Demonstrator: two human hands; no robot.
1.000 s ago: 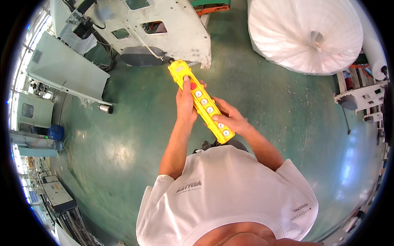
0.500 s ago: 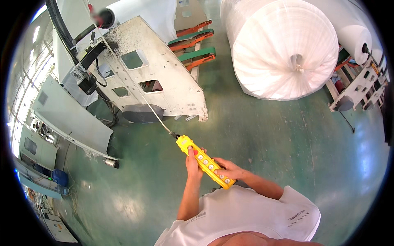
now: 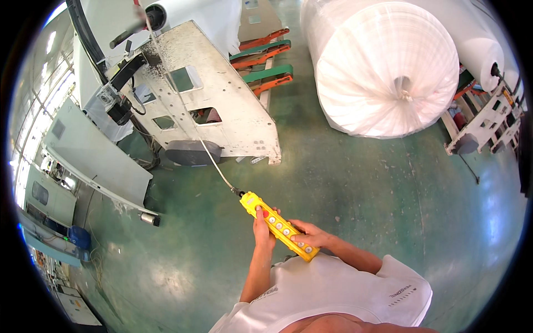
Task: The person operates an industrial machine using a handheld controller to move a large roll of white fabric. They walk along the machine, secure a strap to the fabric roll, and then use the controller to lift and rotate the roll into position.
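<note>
Held in front of my body is a yellow crane pendant control (image 3: 283,228) with a red button and a row of round white buttons. My left hand (image 3: 263,228) wraps its upper part, the thumb lying beside the red button. Around the lower part my right hand (image 3: 311,233) is closed, its thumb over the white buttons near the bottom end. From the pendant's top a pale cable (image 3: 214,158) runs up and to the left, passing in front of the machine frame. The fingers under the pendant are partly hidden.
A white machine side frame (image 3: 233,111) stands ahead at left, with orange and green arms (image 3: 269,74) beyond it. A huge plastic-wrapped white roll (image 3: 383,72) rests ahead at right. Farther right is another roll (image 3: 480,61) by a metal stand (image 3: 483,122). A grey panel (image 3: 102,150) stands left.
The pendant and both hands sit slightly lower in the picture. The cable's upper part has swung to the right across the machine frame. Both hands keep their hold.
</note>
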